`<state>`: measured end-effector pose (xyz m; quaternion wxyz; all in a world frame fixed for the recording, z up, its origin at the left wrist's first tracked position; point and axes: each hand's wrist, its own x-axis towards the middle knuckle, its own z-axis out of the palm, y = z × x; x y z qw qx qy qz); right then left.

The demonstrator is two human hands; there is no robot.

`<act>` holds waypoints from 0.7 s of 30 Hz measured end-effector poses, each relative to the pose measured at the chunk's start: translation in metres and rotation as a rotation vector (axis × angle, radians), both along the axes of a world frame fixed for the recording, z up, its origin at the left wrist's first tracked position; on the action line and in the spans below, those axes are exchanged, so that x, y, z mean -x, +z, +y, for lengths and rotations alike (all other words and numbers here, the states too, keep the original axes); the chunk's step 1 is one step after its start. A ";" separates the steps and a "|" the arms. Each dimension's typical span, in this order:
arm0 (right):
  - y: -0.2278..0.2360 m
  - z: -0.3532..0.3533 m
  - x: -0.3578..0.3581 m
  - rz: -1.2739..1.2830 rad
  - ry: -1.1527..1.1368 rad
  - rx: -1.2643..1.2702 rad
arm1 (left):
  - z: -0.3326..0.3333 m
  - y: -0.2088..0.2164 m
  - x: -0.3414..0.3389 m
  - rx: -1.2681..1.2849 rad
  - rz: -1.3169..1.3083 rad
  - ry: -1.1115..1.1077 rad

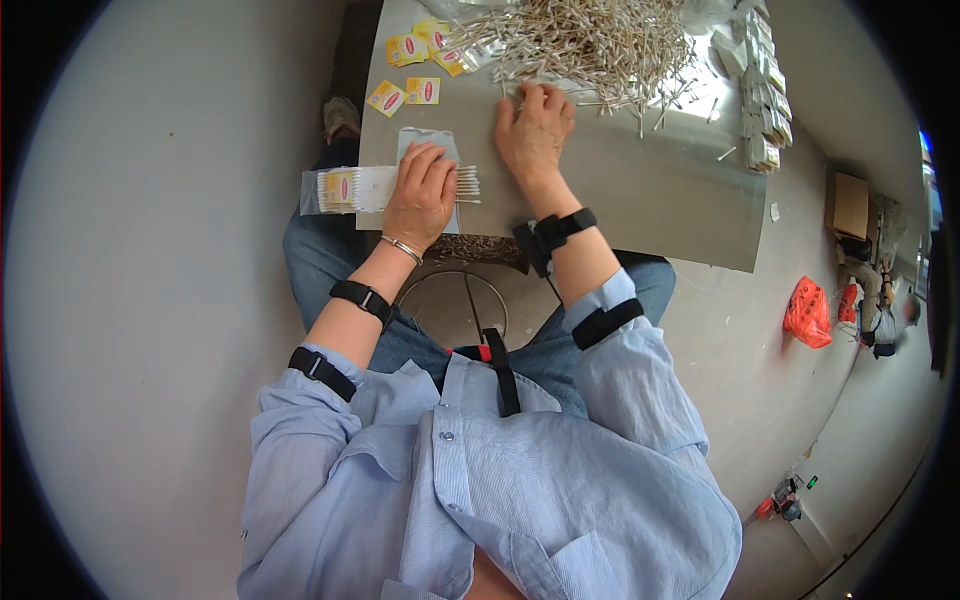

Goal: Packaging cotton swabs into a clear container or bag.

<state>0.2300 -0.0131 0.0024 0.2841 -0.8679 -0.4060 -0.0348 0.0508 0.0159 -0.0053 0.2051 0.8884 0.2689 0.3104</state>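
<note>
Soft, fairly bright light fills the scene. White glare burns on the grey, shiny metal bench (640, 190) at far right, beside the heaped white-tipped tan cotton swabs (590, 45). Straight edges bow toward the black rim; the right-hand background looks soft.

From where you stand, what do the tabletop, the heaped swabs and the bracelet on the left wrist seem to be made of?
Tabletop: probably metal, smooth and satiny, judging by its grey sheen and bright glare. Heaped swabs: likely wooden sticks with matt, cotton-like tips, since the shafts look tan and the ends white. Bracelet: seemingly polished metal, from its silvery gleam.
</note>
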 end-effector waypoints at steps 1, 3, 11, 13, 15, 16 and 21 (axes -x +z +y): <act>0.002 0.000 0.010 0.000 0.019 -0.002 | 0.000 -0.001 0.000 0.000 0.000 0.003; 0.000 -0.003 0.023 0.047 0.048 0.001 | -0.001 -0.001 0.000 0.000 -0.001 0.007; 0.012 0.024 -0.049 -0.179 0.009 -0.120 | 0.000 0.002 0.000 -0.012 -0.016 -0.005; 0.004 0.028 -0.075 -0.056 0.081 0.056 | -0.002 0.002 0.000 0.006 -0.025 0.007; 0.000 0.025 -0.073 0.008 0.118 0.057 | -0.002 0.001 0.000 0.022 -0.031 0.027; -0.003 0.020 -0.067 0.028 0.167 0.040 | -0.001 0.000 -0.001 0.013 -0.029 0.023; -0.010 -0.010 -0.029 0.020 0.332 -0.079 | -0.001 -0.001 0.001 0.011 -0.024 0.026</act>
